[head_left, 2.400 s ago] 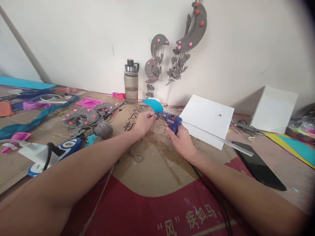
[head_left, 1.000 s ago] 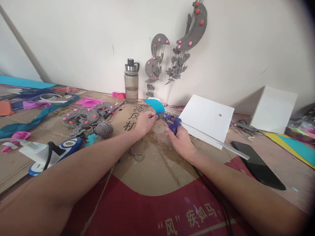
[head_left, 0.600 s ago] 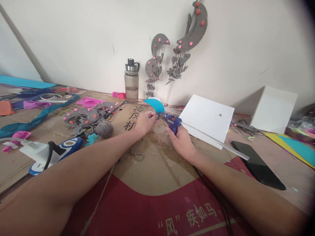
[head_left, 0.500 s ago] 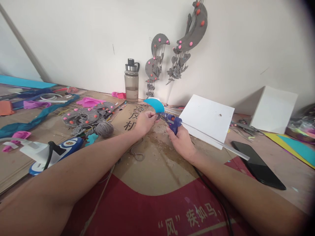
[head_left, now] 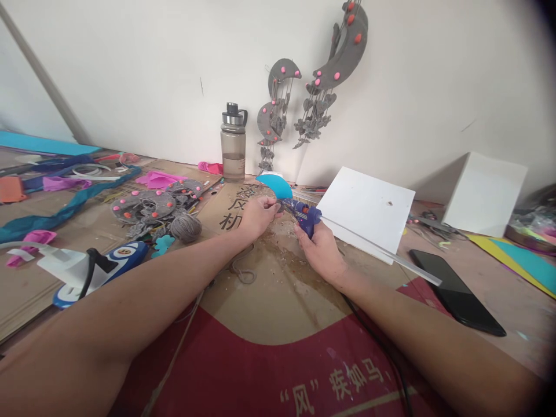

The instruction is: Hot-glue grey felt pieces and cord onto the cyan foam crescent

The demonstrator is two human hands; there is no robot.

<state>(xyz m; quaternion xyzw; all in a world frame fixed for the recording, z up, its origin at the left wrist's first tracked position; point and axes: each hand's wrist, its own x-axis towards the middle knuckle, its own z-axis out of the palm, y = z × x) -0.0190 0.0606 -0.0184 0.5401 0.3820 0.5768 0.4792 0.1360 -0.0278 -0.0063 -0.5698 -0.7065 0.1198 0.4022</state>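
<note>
A: Big stuff first. Cardboard-covered bench (head_left: 278, 301), white board (head_left: 367, 208) leaning just right of the hands, black phone (head_left: 456, 289) flat further right, water bottle (head_left: 233, 142) upright at the wall.

B: Hands?

A: Right hand (head_left: 321, 249) clenched around the blue glue gun (head_left: 305, 215). Left hand (head_left: 257, 214) pinches a small grey piece (head_left: 276, 205) right at the gun's tip, beside a teal foam shape (head_left: 273, 184). What the piece is, too small to tell.

B: Where's the gun, which way?

A: Mid-bench, between the hands. Long axis runs left–right: nozzle points left toward the left fingers, clear glue stick (head_left: 382, 252) trails out the back to the right, over the board.

B: Doing it well?

A: My call: keep the nozzle on the piece, fingertips clear of the hot tip, squeeze gently, wrist braced on the bench.
</note>
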